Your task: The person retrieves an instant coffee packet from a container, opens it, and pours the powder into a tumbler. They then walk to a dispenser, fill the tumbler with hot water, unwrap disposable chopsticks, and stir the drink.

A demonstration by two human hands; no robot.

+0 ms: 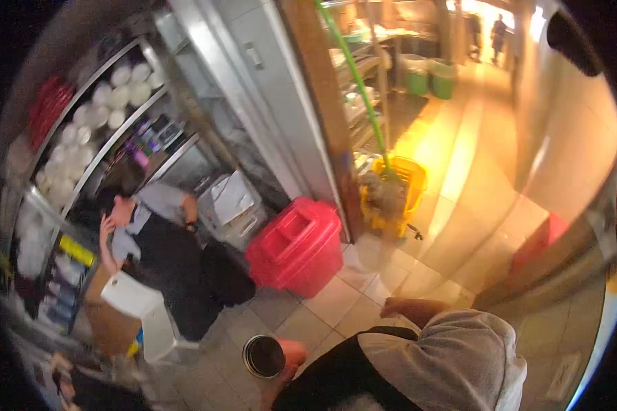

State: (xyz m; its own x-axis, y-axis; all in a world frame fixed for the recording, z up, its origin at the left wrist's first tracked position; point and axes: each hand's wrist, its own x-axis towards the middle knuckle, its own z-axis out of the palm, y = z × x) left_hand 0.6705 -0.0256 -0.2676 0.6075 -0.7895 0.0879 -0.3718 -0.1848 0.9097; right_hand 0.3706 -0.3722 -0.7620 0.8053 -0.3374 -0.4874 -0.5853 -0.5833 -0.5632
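Silver-rimmed cup point(263, 357): your left grip point(294, 357) is holding it mouth-up, presumably against spills; your right grip point(403, 307) is hanging, closure indeterminable.

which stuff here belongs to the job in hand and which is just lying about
Likely part of the job:
- round metal-rimmed container, held in the left hand

Seemingly just lying about, touched by neither hand:
- red lidded bin
- yellow bucket
- green pole
- white chair
- round white containers on the shelves
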